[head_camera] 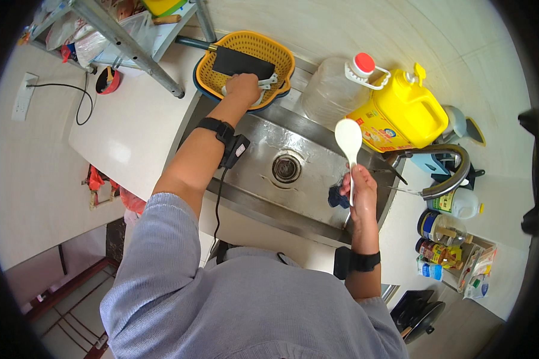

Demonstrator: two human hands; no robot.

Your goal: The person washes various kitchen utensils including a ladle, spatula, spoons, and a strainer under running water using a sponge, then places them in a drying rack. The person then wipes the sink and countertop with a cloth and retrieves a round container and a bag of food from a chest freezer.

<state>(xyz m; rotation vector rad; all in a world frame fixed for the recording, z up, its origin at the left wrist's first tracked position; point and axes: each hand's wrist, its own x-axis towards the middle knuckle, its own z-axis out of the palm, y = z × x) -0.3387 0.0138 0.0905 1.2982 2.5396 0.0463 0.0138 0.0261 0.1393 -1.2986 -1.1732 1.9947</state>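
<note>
A white rice paddle (349, 140) is upright in my right hand (363, 190), its broad head pointing away from me above the right side of the sink. My left hand (244, 91) reaches into a yellow plastic colander (289, 58) at the sink's far left corner. Its fingers are curled down over white utensils (268, 82); the fingertips are hidden, so whether they grip is unclear. Just beyond that hand, a cleaver with a dark blade (245, 63) lies across the colander, its handle over the rim. A dark blue cloth (337, 197) lies in the sink beside my right hand.
Water runs from the curved faucet (449, 186) at the right of the stainless-steel sink (247, 175). Behind the sink stand a clear plastic jug (332, 89) and a yellow jug (413, 112). A metal shelf leg (130, 49) is at left; several bottles and jars (440, 224) line the right counter.
</note>
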